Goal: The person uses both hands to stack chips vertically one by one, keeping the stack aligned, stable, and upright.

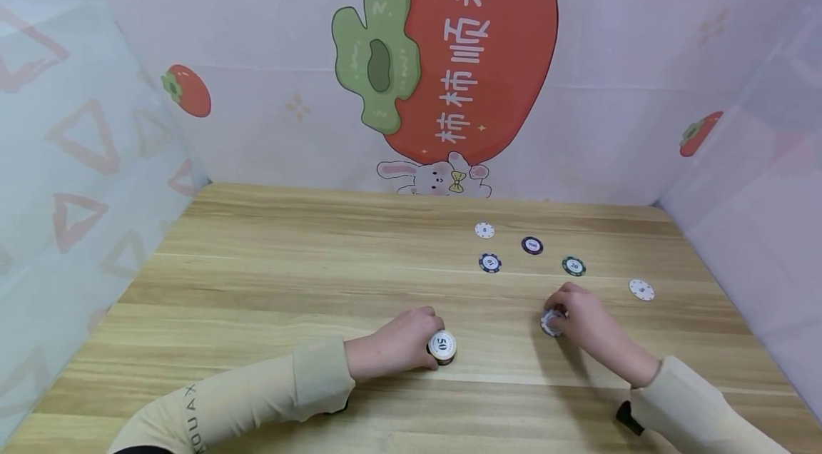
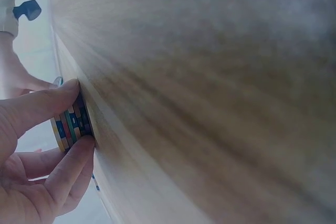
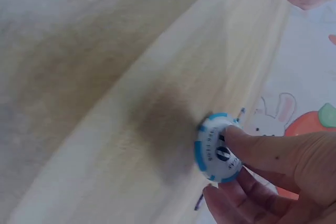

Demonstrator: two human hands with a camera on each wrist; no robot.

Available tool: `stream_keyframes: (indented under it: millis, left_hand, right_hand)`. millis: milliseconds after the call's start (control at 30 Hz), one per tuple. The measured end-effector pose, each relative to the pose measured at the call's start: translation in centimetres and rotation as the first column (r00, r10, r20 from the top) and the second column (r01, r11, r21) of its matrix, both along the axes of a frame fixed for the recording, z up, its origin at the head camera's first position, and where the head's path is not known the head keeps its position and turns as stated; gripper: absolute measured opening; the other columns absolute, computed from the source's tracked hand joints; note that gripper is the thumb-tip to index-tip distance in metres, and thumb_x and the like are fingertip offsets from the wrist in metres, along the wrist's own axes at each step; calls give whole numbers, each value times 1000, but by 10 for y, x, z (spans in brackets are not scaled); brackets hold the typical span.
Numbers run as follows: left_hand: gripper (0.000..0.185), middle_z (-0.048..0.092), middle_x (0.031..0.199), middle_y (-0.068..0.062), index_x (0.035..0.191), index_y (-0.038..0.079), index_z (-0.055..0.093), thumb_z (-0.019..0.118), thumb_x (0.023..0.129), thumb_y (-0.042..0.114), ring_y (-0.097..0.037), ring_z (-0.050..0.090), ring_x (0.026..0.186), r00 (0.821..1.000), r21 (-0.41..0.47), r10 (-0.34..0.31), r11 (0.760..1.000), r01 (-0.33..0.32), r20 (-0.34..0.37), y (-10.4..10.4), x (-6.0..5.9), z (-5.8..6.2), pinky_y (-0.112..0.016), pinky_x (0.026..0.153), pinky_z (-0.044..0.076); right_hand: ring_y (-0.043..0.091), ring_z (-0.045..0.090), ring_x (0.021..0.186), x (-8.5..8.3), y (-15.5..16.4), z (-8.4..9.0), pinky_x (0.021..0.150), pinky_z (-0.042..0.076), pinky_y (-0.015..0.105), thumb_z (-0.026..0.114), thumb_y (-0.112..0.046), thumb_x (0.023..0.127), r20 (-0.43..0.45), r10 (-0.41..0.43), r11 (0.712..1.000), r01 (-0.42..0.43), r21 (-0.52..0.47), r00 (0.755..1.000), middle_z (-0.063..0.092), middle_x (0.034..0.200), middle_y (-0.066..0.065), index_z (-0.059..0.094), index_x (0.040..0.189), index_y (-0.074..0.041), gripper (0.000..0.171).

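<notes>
Your left hand [image 1: 397, 344] sits nearest you on the table [image 1: 270, 275], thumb and fingers [image 2: 37, 106] curled round a short stack [image 1: 442, 347] of chips; the wrist view shows the stack [image 2: 73, 124] pinched at its rim and standing flat on the wood, which keeps the chips squared up. A "10" chip tops it. To the right, your right hand [image 1: 581, 318] pinches a single white chip [image 1: 551, 322] with light blue edge marks; in the wrist view this chip [image 3: 218, 148] is tilted on its edge against the table, fingertip [image 3: 247, 148] pressing its face, seemingly to lever it up. Farther off lie five loose chips, well apart: white [image 1: 484, 230], blue [image 1: 490, 263], dark purple [image 1: 531, 245], green [image 1: 574, 266] and another white [image 1: 641, 289] at far right.
</notes>
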State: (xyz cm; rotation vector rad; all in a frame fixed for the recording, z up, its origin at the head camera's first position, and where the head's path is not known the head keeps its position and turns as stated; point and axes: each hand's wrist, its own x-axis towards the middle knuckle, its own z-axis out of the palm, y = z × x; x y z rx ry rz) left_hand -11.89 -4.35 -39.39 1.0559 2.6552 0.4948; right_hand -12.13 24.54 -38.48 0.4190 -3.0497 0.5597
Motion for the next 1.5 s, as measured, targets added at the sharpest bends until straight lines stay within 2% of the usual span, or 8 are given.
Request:
stream_keyframes:
  millis: [200, 400, 600, 800, 900, 1033, 1233, 1500]
  left_hand:
    - [33, 52, 78, 5, 88, 7, 64, 82, 63, 19, -4, 47, 70, 1000, 1, 3, 1000, -3, 0, 0, 0, 0, -18, 65, 42]
    - [33, 52, 78, 5, 87, 7, 64, 82, 62, 18, -4, 47, 71, 1000, 6, 12, 1000, -13, 3, 0, 0, 0, -17, 65, 42]
    - [33, 52, 79, 5, 87, 7, 64, 82, 62, 18, -5, 47, 71, 1000, 4, 20, 1000, -20, 8, 0, 1, 0, -18, 65, 42]
    - [34, 52, 79, 5, 88, 7, 64, 82, 62, 18, -5, 47, 71, 1000, 2, 20, 1000, -20, 10, 1, 1, 0, -17, 65, 42]
    - [34, 52, 79, 5, 88, 7, 64, 82, 63, 18, -4, 48, 70, 1000, 2, 21, 1000, -21, 12, 1, 1, 0, -17, 65, 42]
    - [34, 52, 79, 4, 89, 6, 64, 82, 63, 18, -5, 48, 71, 1000, -4, 22, 1000, -22, 15, 1, 0, 0, -17, 65, 42]
    - [33, 52, 79, 4, 89, 7, 64, 82, 63, 18, -5, 47, 71, 1000, -13, 20, 1000, -20, 21, 2, -1, 1, -18, 65, 42]
    - [34, 52, 79, 4, 89, 6, 64, 82, 63, 20, -5, 47, 71, 999, -17, 31, 999, -30, 43, 2, -1, 2, -18, 64, 42]
  right_hand:
    - [13, 58, 70, 4, -3, 8, 59, 48, 28, 71, 5, 70, -14, 22, 1000, -22, -10, 1000, 62, 78, 2, 68, 76, -6, 13]
    - [12, 59, 72, 8, -14, 15, 61, 49, 28, 71, 2, 72, -14, 39, 997, -40, -70, 999, 66, 80, 0, 70, 78, -10, 13]
    - [10, 60, 74, 9, -27, 15, 63, 49, 25, 71, -1, 74, 27, 59, 987, -54, -154, 998, 67, 82, -2, 72, 80, -12, 13]
    - [11, 61, 76, 8, -38, 17, 64, 48, 21, 70, -4, 76, 82, 89, 965, -66, -254, 993, 68, 84, -1, 72, 85, -11, 12]
    - [11, 62, 74, 6, -42, 16, 61, 49, 20, 69, -5, 77, 133, 122, 938, -71, -340, 984, 68, 85, 3, 72, 87, -8, 11]
    - [12, 62, 71, 4, -49, 14, 59, 50, 19, 68, -4, 78, 217, 140, 893, -28, -449, 966, 67, 87, 9, 70, 90, -2, 12]
    - [15, 62, 72, 3, -59, 12, 62, 52, 25, 69, -5, 78, 326, 121, 845, 75, -529, 938, 67, 88, 11, 70, 93, 1, 17]
    - [17, 63, 78, 5, -69, 4, 66, 53, 29, 68, -4, 79, 428, 209, 754, 134, -643, 879, 65, 95, 16, 65, 98, 8, 23]
